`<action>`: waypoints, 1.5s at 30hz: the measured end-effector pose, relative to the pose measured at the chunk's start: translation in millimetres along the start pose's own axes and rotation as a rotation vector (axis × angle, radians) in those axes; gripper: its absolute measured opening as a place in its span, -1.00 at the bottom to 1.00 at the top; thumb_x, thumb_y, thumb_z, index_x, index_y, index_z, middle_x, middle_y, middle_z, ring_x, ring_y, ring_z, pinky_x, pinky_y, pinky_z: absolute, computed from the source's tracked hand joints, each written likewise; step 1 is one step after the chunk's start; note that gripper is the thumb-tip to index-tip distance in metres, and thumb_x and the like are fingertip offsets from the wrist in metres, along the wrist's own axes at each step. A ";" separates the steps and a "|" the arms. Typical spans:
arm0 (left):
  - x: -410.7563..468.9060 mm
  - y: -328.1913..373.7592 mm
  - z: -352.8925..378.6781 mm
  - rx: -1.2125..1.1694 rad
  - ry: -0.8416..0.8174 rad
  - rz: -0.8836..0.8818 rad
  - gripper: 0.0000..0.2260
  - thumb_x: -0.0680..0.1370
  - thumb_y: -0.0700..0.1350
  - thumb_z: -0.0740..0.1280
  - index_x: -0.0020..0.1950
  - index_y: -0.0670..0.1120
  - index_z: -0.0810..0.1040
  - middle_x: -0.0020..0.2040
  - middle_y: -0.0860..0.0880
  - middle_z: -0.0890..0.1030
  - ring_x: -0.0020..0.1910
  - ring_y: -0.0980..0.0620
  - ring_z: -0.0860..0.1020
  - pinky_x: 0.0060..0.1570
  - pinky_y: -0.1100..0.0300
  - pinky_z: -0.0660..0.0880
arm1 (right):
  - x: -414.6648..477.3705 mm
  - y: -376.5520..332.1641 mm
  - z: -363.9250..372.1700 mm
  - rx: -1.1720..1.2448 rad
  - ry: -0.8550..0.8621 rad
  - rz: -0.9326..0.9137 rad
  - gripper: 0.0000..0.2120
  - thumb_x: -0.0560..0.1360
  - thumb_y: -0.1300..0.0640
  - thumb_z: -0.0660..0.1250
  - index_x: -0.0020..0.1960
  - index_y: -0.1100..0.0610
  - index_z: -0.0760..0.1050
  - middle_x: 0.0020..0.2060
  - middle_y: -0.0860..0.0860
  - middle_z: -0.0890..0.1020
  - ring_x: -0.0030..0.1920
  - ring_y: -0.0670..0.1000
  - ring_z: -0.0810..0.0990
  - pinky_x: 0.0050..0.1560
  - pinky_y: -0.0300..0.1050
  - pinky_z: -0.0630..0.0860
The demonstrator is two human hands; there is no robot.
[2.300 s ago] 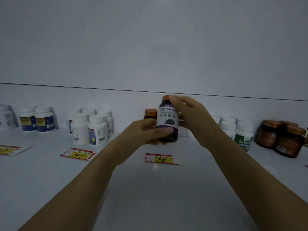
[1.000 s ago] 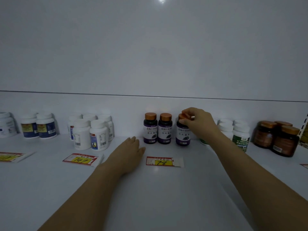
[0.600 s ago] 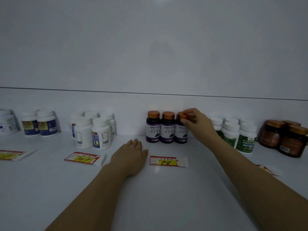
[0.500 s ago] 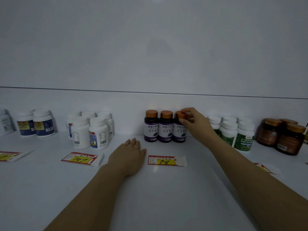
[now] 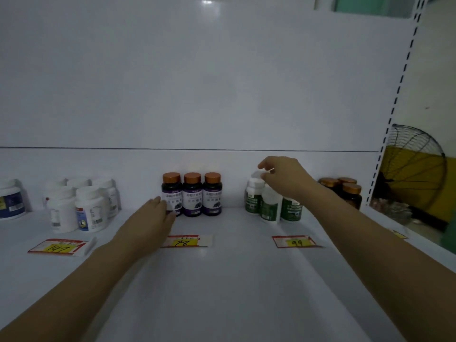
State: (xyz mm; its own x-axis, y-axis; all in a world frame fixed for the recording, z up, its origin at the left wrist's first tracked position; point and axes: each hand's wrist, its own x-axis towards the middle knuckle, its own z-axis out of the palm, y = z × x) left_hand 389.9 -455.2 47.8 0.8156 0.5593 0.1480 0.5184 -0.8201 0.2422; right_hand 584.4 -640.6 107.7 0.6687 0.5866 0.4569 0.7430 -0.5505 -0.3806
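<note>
White shelf (image 5: 234, 280), fan (image 5: 417, 169) beyond right edge. Your left hand (image 5: 150, 220) flat, open, beside purple bottles (image 5: 192, 196); right hand (image 5: 283, 176) over green-label bottles (image 5: 269, 208), grip unclear. Price tags (image 5: 185, 241) in front.

The right hand (image 5: 286, 177) covers the tops of the white plastic bottles with green labels (image 5: 269, 208). Blur hides whether its fingers grip the rear white cap (image 5: 256, 175). The left hand (image 5: 150, 218) hides the lower corner of the leftmost dark purple-labelled bottle with a copper cap (image 5: 172, 193). The picture's left edge cuts off a white blue-labelled bottle (image 5: 11, 201). On every bottle the label print is too small to read.
</note>
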 end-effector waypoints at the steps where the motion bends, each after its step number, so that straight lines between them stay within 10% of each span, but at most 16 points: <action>1: -3.4 14.3 -2.5 -0.058 0.002 0.027 -0.67 0.66 -0.07 0.04 0.33 -0.22 0.35 0.33 -0.18 0.40 0.29 -0.08 0.38 0.19 0.16 0.33 | -1.0 8.8 -3.7 -0.078 -0.030 -0.034 -0.68 0.59 0.14 0.18 0.33 0.10 0.42 0.28 0.10 0.47 0.24 0.07 0.46 0.09 -0.22 0.34; 4: -12.9 66.2 0.0 -0.166 0.041 0.085 -0.78 0.64 -0.02 0.09 0.08 -0.14 0.41 -0.02 -0.06 0.54 -0.08 0.01 0.50 -0.20 0.27 0.38 | -5.5 29.5 -0.5 -0.232 -0.126 -0.143 -0.64 0.61 0.07 0.14 0.40 0.08 0.34 0.31 0.12 0.39 0.27 0.12 0.41 0.21 -0.11 0.36; 8: -12.5 135.1 30.4 -0.138 0.018 0.150 -0.61 0.67 -0.02 0.02 0.45 -0.13 0.23 0.45 -0.10 0.31 0.40 -0.03 0.31 0.32 0.14 0.26 | -8.1 51.0 19.5 -0.391 -0.124 -0.282 -0.61 0.61 0.00 0.13 0.41 0.07 0.29 0.27 0.14 0.41 0.19 0.15 0.44 0.20 0.01 0.39; 13: -1.0 163.9 73.1 0.019 0.009 0.052 -0.54 0.68 -0.04 -0.06 0.55 -0.18 -0.02 0.56 -0.12 -0.01 0.54 -0.05 -0.01 0.47 0.12 -0.03 | -4.2 65.2 38.1 -0.393 0.045 -0.396 -0.70 0.58 0.13 0.18 0.30 0.11 0.40 0.13 0.14 0.53 0.09 0.17 0.51 0.16 -0.02 0.33; 19: 4.9 155.4 89.4 0.097 -0.095 -0.028 -0.50 0.67 0.03 -0.11 0.55 -0.16 -0.06 0.57 -0.11 -0.04 0.54 -0.05 -0.05 0.51 0.07 -0.06 | -4.0 68.7 41.7 -0.194 0.195 -0.529 -0.65 0.04 0.36 0.60 -0.24 0.18 0.59 -0.46 0.11 0.56 -0.54 0.11 0.50 -0.46 -0.14 0.46; 23: 2.3 155.8 87.5 0.084 -0.095 -0.023 -0.50 0.66 0.05 -0.12 0.55 -0.14 -0.06 0.57 -0.09 -0.04 0.54 -0.02 -0.05 0.50 0.08 -0.06 | -7.6 72.3 41.8 -0.114 0.156 -0.534 -0.78 0.23 0.31 0.48 -0.13 0.20 0.60 -0.32 0.17 0.62 -0.41 0.17 0.58 -0.35 -0.01 0.56; 27: -4.0 158.5 79.9 -0.091 -0.016 -0.046 -0.49 0.65 0.09 0.00 0.54 -0.12 0.07 0.54 -0.09 0.13 0.51 -0.02 0.13 0.44 0.13 0.09 | -17.3 65.5 24.6 0.106 0.026 -0.373 -0.73 0.54 0.21 0.27 0.24 0.14 0.50 0.13 0.12 0.56 0.11 0.10 0.51 0.17 -0.15 0.38; 33: -6.9 155.9 63.2 -0.663 0.062 0.112 -0.52 0.49 -0.02 0.40 0.37 0.07 0.35 0.26 0.13 0.49 0.06 0.26 0.41 -0.10 0.55 0.31 | -31.4 58.3 2.8 0.502 0.076 -0.155 -0.77 0.46 0.06 0.41 0.11 0.04 0.57 -0.02 -0.13 0.59 -0.09 -0.21 0.53 -0.14 -0.51 0.41; 45: -0.2 158.4 55.1 -0.950 0.031 0.171 -0.69 0.37 -0.11 0.52 0.03 0.03 0.50 -0.07 0.15 0.64 -0.21 0.35 0.59 -0.28 0.51 0.47 | -33.4 65.0 0.8 0.903 -0.075 0.043 -0.75 0.44 -0.09 0.40 -0.04 0.08 0.56 -0.10 0.05 0.68 -0.04 0.09 0.66 0.09 0.14 0.58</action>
State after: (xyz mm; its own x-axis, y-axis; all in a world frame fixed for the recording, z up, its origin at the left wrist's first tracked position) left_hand 486.0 -591.9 33.3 0.8468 0.4551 0.2753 -0.0423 -0.4583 0.8878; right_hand 610.4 -695.4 67.1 0.6727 0.6309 0.3866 0.4360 0.0841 -0.8960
